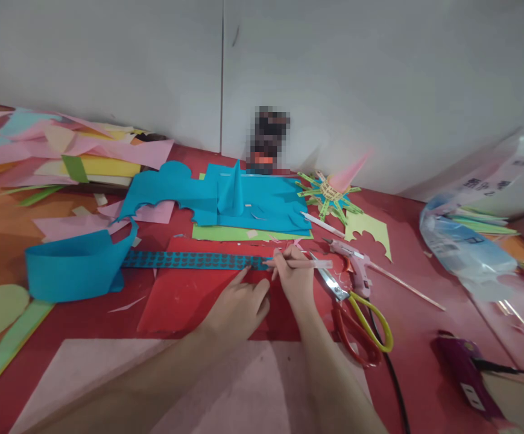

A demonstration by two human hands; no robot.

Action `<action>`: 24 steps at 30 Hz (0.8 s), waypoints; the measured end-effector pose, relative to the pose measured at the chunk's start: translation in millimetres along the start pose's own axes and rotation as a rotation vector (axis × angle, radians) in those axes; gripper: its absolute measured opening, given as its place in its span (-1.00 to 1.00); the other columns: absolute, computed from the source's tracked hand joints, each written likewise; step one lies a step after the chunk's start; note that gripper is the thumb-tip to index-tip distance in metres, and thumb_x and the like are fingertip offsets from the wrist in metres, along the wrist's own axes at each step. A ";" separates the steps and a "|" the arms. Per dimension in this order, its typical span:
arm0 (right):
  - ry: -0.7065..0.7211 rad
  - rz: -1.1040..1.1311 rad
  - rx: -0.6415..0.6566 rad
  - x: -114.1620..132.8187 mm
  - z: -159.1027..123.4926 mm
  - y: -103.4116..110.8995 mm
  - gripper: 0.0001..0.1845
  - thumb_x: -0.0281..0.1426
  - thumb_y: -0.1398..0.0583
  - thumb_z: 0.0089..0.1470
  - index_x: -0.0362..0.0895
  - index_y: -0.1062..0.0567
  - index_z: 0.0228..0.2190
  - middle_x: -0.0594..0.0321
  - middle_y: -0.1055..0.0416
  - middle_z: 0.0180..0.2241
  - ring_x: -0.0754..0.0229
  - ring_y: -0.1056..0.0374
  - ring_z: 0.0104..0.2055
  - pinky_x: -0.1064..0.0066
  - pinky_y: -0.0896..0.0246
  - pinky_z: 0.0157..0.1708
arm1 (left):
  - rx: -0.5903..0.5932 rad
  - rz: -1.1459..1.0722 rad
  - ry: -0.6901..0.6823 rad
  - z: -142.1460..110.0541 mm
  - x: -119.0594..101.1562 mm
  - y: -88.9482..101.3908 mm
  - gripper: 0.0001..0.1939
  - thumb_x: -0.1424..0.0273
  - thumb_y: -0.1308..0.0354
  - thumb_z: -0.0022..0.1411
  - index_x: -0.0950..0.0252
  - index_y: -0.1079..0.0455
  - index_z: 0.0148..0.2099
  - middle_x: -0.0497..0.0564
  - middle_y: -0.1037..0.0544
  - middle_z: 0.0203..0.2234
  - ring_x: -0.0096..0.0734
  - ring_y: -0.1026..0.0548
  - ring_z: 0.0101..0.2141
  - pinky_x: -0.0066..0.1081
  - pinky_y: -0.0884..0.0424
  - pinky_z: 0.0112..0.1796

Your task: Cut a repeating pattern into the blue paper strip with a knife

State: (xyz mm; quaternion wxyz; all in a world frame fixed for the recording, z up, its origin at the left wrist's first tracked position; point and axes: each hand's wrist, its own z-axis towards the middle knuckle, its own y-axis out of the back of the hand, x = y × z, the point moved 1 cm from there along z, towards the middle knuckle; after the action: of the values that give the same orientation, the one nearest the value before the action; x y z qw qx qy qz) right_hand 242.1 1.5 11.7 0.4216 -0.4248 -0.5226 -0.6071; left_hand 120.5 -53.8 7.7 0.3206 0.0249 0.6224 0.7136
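My right hand grips a pale marker, its tip at the right end of a blue paper strip. Rows of dark curved marks cover the strip. My left hand rests with its index finger stretched onto the strip, left of the marker, and holds nothing. Under the strip lies a red sheet; the strip's left part runs behind or joins a curled blue paper band, I cannot tell which. Beyond are blue paper sheets and a blue paper cone.
Scissors with red and yellow handles and a pink glue gun lie right of my hands. A pink paper cone stands behind. Coloured paper is piled at left. A plastic bag and purple power strip are at right.
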 end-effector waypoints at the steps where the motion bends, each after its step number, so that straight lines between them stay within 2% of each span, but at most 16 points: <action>1: 0.001 -0.006 -0.001 -0.2 0.0 0.0 -0.66 -0.30 -0.14 0.03 -0.03 -0.13 -0.66 0.46 -0.21 -0.83 0.14 -0.47 -0.54 0.42 -0.33 -0.50 | 0.001 -0.003 0.001 -0.1 -0.1 0.1 -0.83 0.56 0.09 0.17 0.23 -0.19 -0.42 -0.10 -0.41 -0.69 -0.39 -0.44 -0.60 -0.22 -0.19 0.09; 9: -0.039 -0.042 -0.040 0.4 -0.6 0.8 -0.68 -0.36 -0.12 0.00 -0.03 -0.11 -0.66 0.50 -0.11 -0.85 0.14 -0.46 -0.56 0.46 -0.29 -0.56 | 0.006 -0.035 0.005 -0.1 0.2 1.2 -0.83 0.57 0.07 0.15 0.21 -0.16 -0.43 -0.11 -0.41 -0.68 -0.38 -0.42 -0.60 -0.19 -0.21 0.07; 13: -0.017 -0.021 -0.036 1.2 -0.9 0.8 -0.67 -0.34 -0.13 0.01 -0.03 -0.11 -0.66 0.49 -0.13 -0.85 0.17 -0.44 -0.59 0.46 -0.30 -0.55 | -0.007 -0.043 0.005 0.0 0.4 0.3 -0.83 0.57 0.06 0.14 0.20 -0.14 -0.43 -0.14 -0.40 -0.69 -0.38 -0.41 -0.61 -0.16 -0.22 0.06; 18: -0.034 -0.048 -0.038 -1.2 0.1 0.5 -0.68 -0.35 -0.13 -0.02 -0.04 -0.11 -0.67 0.49 -0.12 -0.85 0.15 -0.46 -0.56 0.47 -0.29 -0.56 | 0.017 -0.001 0.003 0.1 0.6 -0.3 -0.84 0.57 0.06 0.15 0.21 -0.16 -0.42 -0.12 -0.41 -0.68 -0.40 -0.42 -0.60 -0.22 -0.20 0.08; 24: -0.064 -0.016 -0.086 2.3 0.1 1.1 -0.69 -0.38 -0.11 -0.04 -0.03 -0.08 -0.68 0.52 -0.07 -0.86 0.19 -0.40 -0.65 0.47 -0.30 -0.59 | 0.017 0.025 0.000 -0.3 0.9 -0.8 -0.85 0.55 0.07 0.16 0.23 -0.19 -0.42 -0.11 -0.41 -0.69 -0.41 -0.41 -0.62 -0.25 -0.16 0.11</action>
State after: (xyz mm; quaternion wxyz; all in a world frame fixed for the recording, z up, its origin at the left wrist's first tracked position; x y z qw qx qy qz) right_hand 242.5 1.3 14.1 0.3811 -0.4577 -0.5126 -0.6185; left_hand 119.9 -53.6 6.6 0.3116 0.0353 0.6282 0.7121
